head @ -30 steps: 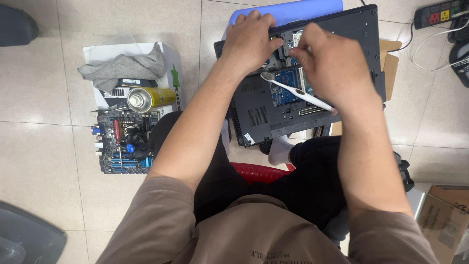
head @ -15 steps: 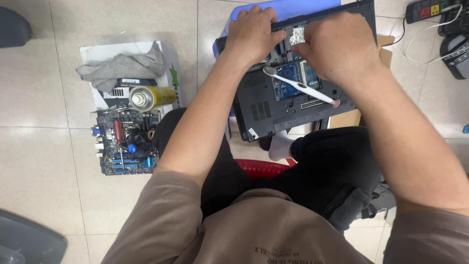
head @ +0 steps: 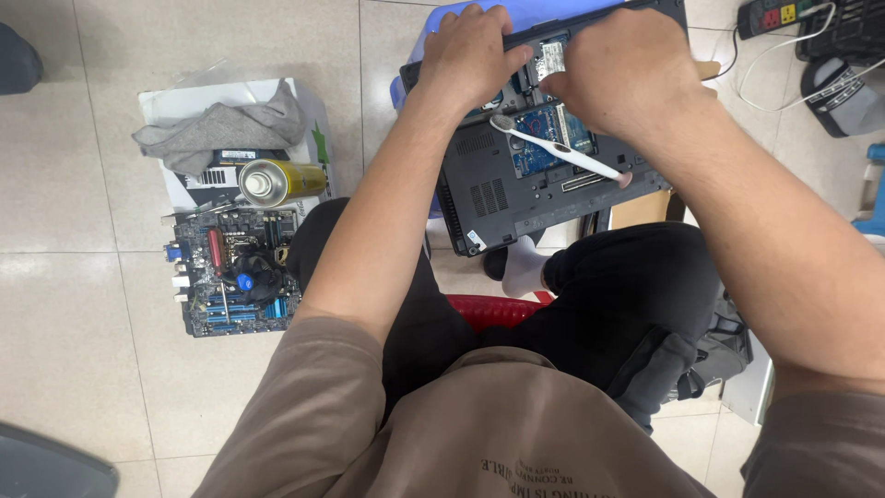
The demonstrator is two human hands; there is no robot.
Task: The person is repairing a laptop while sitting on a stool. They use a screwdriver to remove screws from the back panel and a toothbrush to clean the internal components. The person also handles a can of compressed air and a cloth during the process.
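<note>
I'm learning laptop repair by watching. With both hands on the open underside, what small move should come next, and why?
Probably lift the toothbrush off the laptop: it lies across the exposed blue board, right beside where the right hand works, while the left hand steadies the case.

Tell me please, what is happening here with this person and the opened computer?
A seated person works on a dark grey laptop turned upside down, its bottom cover off so the blue circuit board shows. The left hand presses on the laptop's far edge. The right hand is over the open compartment. A white plastic toothbrush lies across the board. On the tiled floor beside the person sit a bare desktop motherboard, a yellow spray can and a grey cloth.
</note>
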